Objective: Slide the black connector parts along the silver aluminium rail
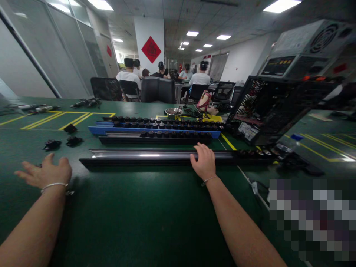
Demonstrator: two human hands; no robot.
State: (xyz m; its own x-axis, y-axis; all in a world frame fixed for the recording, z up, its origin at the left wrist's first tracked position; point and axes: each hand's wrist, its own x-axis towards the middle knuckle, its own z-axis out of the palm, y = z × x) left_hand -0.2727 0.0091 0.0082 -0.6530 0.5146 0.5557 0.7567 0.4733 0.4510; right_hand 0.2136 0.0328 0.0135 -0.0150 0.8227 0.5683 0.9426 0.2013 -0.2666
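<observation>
My left hand (46,173) is over the green tabletop at the left with its fingers spread and nothing seen in them. Just beyond it lie several small black parts (52,144), whose kind I cannot make out. A long black rail with a shiny metal channel (144,155) lies across the table in front of me. On its right part sits a row of small dark pieces (254,152). My right hand (205,161) lies over the rail right of its middle, fingers stretched out; whether it presses on the rail is unclear.
Behind the long rail are a shorter black rail (119,140) and a blue rail (96,130), with rows of round black parts. A metal bowl (174,111) stands farther back. At right stands an open computer case (267,107). People sit beyond the table. The lower right is pixelated.
</observation>
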